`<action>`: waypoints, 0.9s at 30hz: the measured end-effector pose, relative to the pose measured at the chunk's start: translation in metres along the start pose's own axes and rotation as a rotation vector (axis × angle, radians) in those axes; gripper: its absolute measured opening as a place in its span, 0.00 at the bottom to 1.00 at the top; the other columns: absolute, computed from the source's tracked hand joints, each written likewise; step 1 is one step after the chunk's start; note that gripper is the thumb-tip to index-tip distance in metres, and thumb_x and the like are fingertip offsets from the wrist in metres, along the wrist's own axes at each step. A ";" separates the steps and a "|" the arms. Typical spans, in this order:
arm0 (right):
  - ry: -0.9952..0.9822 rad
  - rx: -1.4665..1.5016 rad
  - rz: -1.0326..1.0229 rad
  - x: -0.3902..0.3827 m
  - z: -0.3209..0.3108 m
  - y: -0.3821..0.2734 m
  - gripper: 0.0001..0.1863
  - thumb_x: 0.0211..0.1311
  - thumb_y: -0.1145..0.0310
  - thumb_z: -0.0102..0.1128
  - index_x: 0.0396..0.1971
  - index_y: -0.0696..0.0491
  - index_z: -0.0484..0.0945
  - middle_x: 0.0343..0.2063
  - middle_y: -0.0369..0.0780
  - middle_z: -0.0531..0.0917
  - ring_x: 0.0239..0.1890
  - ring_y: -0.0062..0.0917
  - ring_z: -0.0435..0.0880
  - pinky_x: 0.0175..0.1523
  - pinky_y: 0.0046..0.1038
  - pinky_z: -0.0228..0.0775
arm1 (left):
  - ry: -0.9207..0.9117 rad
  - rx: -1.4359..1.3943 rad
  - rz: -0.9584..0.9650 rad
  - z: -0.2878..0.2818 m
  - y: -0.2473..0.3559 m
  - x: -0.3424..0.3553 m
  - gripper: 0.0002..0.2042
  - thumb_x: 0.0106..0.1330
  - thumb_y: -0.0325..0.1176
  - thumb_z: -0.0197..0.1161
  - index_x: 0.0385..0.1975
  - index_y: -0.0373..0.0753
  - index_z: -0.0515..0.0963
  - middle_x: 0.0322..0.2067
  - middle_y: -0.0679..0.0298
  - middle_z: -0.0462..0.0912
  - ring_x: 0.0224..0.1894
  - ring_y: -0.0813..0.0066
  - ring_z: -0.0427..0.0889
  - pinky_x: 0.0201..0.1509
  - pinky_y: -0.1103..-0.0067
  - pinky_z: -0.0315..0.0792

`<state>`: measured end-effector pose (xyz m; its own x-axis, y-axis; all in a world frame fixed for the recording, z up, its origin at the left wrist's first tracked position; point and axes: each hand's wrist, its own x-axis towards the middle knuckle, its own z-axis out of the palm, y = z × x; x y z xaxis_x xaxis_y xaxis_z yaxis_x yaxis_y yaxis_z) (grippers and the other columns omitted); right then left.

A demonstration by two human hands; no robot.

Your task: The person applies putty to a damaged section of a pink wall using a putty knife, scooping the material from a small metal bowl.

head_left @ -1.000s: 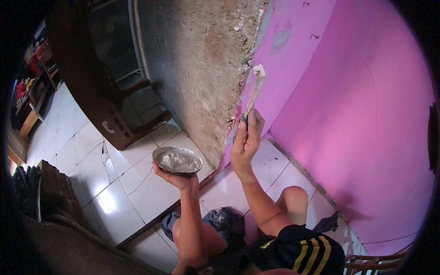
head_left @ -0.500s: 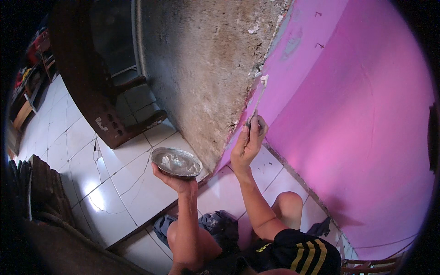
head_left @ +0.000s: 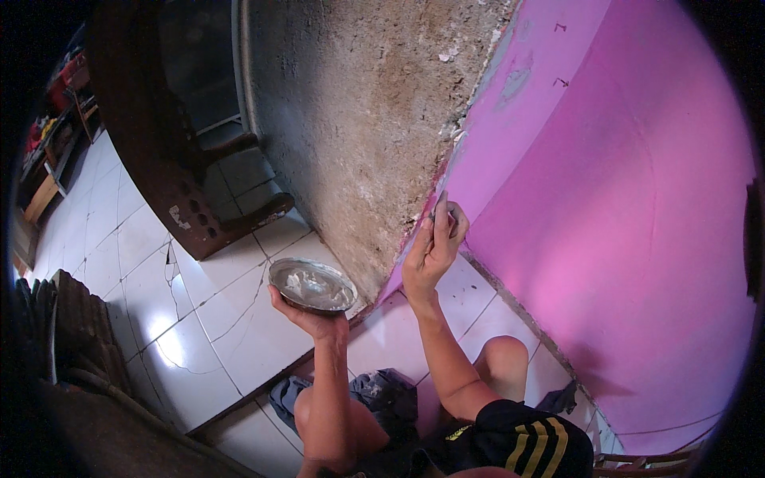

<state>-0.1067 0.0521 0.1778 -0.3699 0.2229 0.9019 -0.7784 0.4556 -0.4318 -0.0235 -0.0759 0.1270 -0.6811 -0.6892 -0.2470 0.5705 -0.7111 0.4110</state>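
Note:
My left hand (head_left: 312, 322) supports a round, shallow metal bowl (head_left: 304, 306) from below, thumb against its side. Pale grey putty (head_left: 307, 284) is smeared inside. Raised to the right of the bowl, my right hand (head_left: 430, 259) pinches a thin putty knife (head_left: 442, 201), pointing up at the corner edge of the wall. Little of the blade shows, and I cannot tell whether its tip touches the wall. Rough, bare plaster (head_left: 358, 119) lies left of that ragged edge; a painted pink strip (head_left: 498, 147) with grey patches lies right of it.
A smooth pink wall (head_left: 621, 215) fills the right side. Dark wooden furniture (head_left: 143, 135) stands on cracked white floor tiles (head_left: 215, 319) at the left. A dark ridged object (head_left: 80, 327) is at the lower left. Two small hooks (head_left: 561, 82) stick out of the pink strip.
The long blade with white putty at its tip, earlier plain against the pink strip, now shows only a short length. My hands have barely moved; the view has shifted slightly.

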 end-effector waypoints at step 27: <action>-0.130 -0.092 0.087 -0.018 -0.033 -0.020 0.23 0.60 0.83 0.50 0.57 0.59 0.74 0.45 0.45 0.69 0.39 0.27 0.70 0.44 0.24 0.65 | -0.025 -0.007 -0.056 -0.001 0.001 -0.002 0.31 0.62 0.66 0.46 0.54 0.47 0.69 0.48 0.65 0.74 0.50 0.66 0.73 0.53 0.65 0.70</action>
<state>-0.0674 0.0677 0.1704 -0.5009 0.1540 0.8517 -0.6935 0.5174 -0.5014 -0.0212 -0.0751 0.1270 -0.7233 -0.6446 -0.2477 0.5339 -0.7495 0.3913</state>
